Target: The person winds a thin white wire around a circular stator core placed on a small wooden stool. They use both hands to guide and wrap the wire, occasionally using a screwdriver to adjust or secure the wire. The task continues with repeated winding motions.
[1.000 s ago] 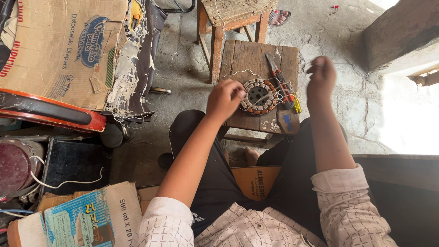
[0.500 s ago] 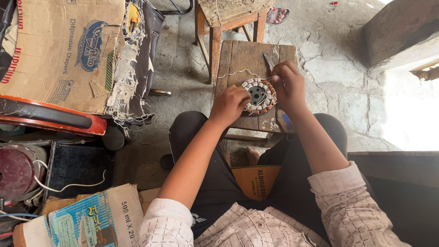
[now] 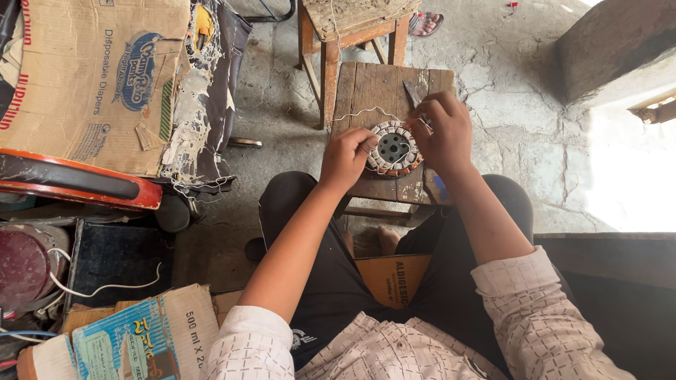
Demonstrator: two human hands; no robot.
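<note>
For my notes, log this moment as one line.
left hand: steadies wound stator ring | right hand: pinches thin wire at ring | support: small wooden stool

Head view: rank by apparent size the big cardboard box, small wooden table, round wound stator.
1. Big cardboard box, clearly the largest in frame.
2. Small wooden table, partly covered by both hands.
3. Round wound stator, smallest, sitting on the table between left hand and right hand.

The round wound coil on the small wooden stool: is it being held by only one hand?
No: the left hand and the right hand both touch the coil.
</note>
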